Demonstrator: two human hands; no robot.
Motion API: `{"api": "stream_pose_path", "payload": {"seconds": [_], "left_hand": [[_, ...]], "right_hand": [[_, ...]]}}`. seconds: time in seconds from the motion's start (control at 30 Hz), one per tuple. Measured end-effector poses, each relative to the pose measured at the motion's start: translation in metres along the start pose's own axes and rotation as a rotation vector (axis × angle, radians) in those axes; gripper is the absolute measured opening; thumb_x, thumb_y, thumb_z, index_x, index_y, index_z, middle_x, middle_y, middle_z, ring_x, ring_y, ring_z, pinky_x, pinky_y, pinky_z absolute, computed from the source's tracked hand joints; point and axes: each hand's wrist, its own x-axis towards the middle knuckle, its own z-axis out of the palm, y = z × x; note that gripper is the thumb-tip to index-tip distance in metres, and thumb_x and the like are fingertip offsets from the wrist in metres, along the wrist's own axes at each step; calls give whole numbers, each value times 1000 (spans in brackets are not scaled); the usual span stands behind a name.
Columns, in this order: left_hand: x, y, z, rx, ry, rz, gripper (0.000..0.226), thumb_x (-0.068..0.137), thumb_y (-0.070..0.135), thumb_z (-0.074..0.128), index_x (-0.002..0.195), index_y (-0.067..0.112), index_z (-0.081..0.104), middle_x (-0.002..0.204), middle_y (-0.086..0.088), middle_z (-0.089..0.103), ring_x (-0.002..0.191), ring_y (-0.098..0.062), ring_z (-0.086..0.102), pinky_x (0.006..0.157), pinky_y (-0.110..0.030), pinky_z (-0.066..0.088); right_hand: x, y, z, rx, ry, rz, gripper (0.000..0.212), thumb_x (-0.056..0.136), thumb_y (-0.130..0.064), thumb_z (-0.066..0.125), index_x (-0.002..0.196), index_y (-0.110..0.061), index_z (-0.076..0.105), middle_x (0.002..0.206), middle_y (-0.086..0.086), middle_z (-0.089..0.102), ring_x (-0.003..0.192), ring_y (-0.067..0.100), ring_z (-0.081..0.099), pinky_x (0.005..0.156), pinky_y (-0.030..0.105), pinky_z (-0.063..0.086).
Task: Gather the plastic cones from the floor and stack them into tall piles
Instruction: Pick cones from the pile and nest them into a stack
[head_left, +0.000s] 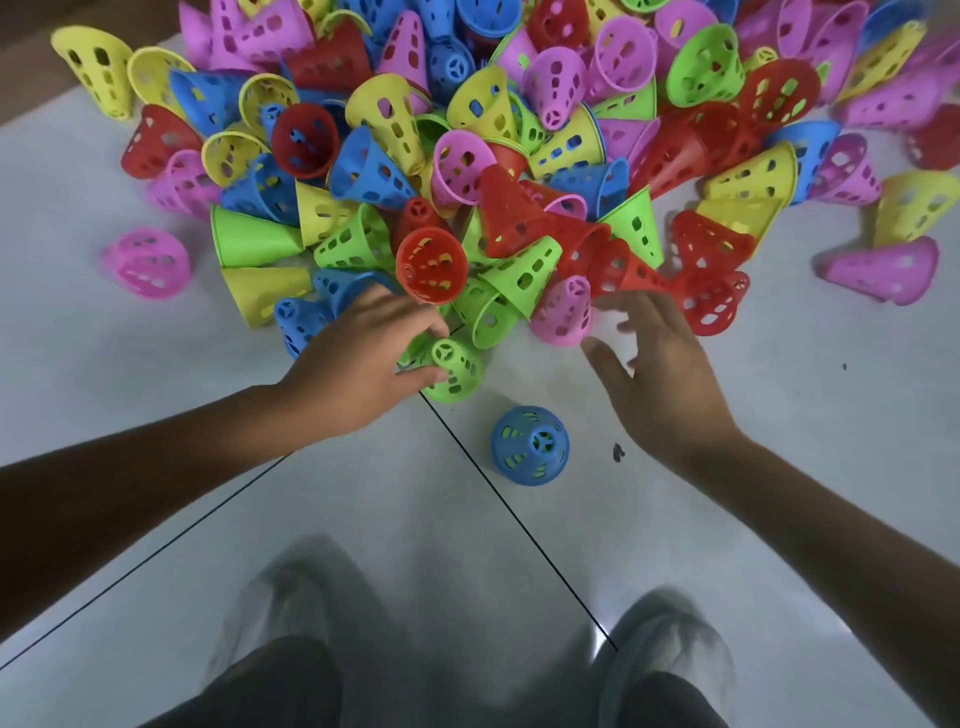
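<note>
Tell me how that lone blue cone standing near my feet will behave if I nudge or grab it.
The blue cone stands upright on its wide rim, apart from the pile, so a light nudge would probably slide it on the glossy floor rather than tip it. Its thin, hole-riddled plastic wall suggests it is light and fairly stiff. Once knocked over, it would likely roll in a curve.

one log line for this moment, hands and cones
left hand: grips green cone at pile edge | right hand: open, reaching toward pink cone | blue cone: upright alone on floor | stacks: none visible
</note>
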Motion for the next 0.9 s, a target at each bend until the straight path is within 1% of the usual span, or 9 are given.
{"api": "stream_pose_path", "payload": {"seconds": [0.07, 0.17, 0.3, 0.47, 0.57, 0.63, 0.67, 0.77, 0.9], "left_hand": [[0, 0, 0, -3, -13, 7, 42, 83, 49, 66, 113, 19, 64, 107, 9, 62, 107, -12, 42, 69, -34, 41], [1, 1, -1, -24, -32, -7, 44, 85, 49, 65, 115, 17, 66, 103, 2, 62, 110, -11, 43, 72, -38, 50], [1, 4, -4, -54, -38, -50, 43, 87, 46, 67, 119, 17, 67, 104, 0, 61, 111, -10, 44, 76, -45, 54], [-10, 16, -6, -89, 84, -85, 46, 90, 53, 59, 118, 18, 67, 100, 4, 63, 105, -16, 52, 79, -43, 51], [-21, 28, -10, -149, 133, -120, 47, 89, 55, 54, 118, 20, 66, 102, 10, 60, 104, -14, 53, 86, -31, 46], [-24, 37, -14, -234, 172, -144, 46, 89, 54, 55, 120, 22, 65, 103, 11, 59, 103, -10, 53, 85, -17, 41], [-25, 42, -17, -284, 193, -153, 45, 89, 53, 56, 120, 22, 65, 103, 11, 59, 102, -9, 54, 85, -16, 41], [-23, 60, -25, -425, 245, -149, 38, 90, 48, 58, 117, 22, 64, 102, 17, 60, 101, -10, 57, 82, -26, 46], [-20, 80, -26, -510, 258, -115, 30, 91, 42, 61, 113, 23, 63, 101, 14, 63, 100, -13, 59, 81, -27, 48]], "right_hand": [[17, 2, -1, -84, -2, -112, 44, 96, -22, 65, 137, -16, 53, 138, 5, 50, 122, 26, 53, 97, 44, 52], [38, 3, 1, -171, -79, -191, 52, 94, -20, 66, 144, -17, 49, 144, 6, 49, 126, 30, 54, 97, 43, 52], [48, 4, 8, -263, -139, -200, 46, 94, -18, 65, 140, -19, 55, 132, 5, 57, 100, 31, 65, 71, 35, 53], [36, 12, 9, -235, -123, -208, 36, 94, -12, 63, 128, -23, 59, 119, 2, 59, 77, 29, 64, 60, 39, 55], [17, 21, 2, -166, -118, -154, 34, 93, -11, 67, 126, -21, 62, 120, 1, 61, 78, 26, 64, 65, 41, 57], [2, 25, -3, -112, -85, -90, 35, 94, -10, 67, 126, -21, 62, 122, -1, 63, 81, 23, 65, 70, 38, 57], [-5, 26, -6, -73, -62, -39, 38, 94, -10, 66, 129, -23, 61, 122, -3, 63, 81, 19, 65, 72, 34, 56], [-22, 23, -15, 142, 16, 171, 47, 96, -11, 66, 136, -29, 50, 114, -15, 61, 74, 8, 67, 67, 19, 51], [-38, 15, -28, 348, 121, 297, 46, 97, -17, 65, 137, -26, 44, 110, -14, 60, 68, 10, 69, 66, 30, 56]]}}
